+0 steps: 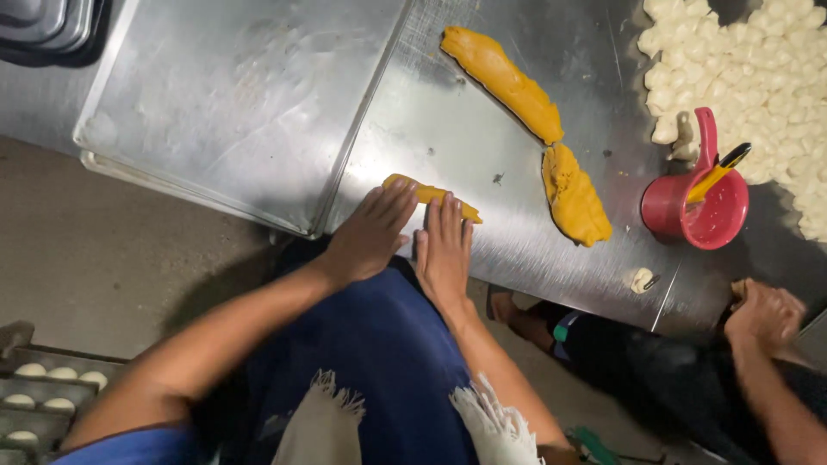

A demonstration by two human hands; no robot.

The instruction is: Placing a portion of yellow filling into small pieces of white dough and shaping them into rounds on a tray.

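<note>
A thin yellow dough roll (428, 195) lies near the front edge of a steel table (482, 138). My left hand (369, 234) rests flat on the roll's left end, fingers together. My right hand (444, 250) lies flat on its right part, fingers stretched forward. Neither hand grips anything; both press palm down. Farther back lie two bigger pieces of yellow dough: a long one (504, 80) and a shorter lump (573, 198).
A large steel tray (233, 103) sits at the table's left. A red cup (698, 211) holding a yellow-handled tool stands at the right, beside several white dough pieces (749, 69). Another person's hand (762, 314) is at the right edge. Trays with white dough balls (52, 387) stand lower left.
</note>
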